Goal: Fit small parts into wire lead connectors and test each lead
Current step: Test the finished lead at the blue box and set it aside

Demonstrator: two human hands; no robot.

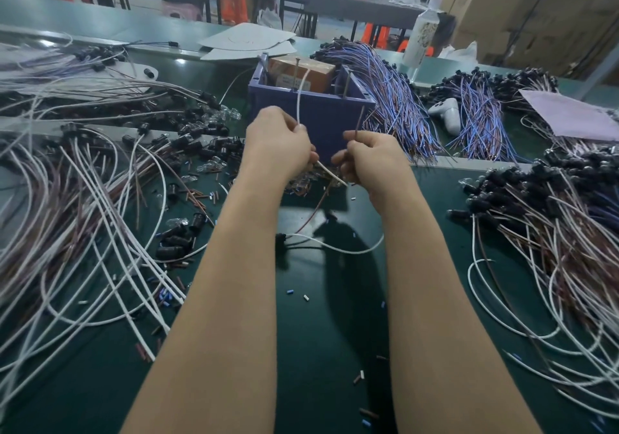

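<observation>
Our left hand (278, 145) pinches the white wire (298, 98), right hand (375, 162) grips the brown wire (359, 118), both over the counter (318, 333) middle before the blue bin (321, 112); black connector (280, 237) below. We judge the lead light, floppy: hold near wire ends.

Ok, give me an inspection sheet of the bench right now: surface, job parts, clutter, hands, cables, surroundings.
Surface: green mat, littered with scraps.
Job's things: black sockets and clear bulbs loose on the mat.
Clutter: cut sleeve bits scattered; blue bin behind the hands.
Grippers: left hand grips white wire; right hand grips brown wire.
Cables: left lead pile and right lead pile, tangled; blue-purple bundle beyond the bin.
Surroundings: bottle, cardboard boxes behind.
</observation>
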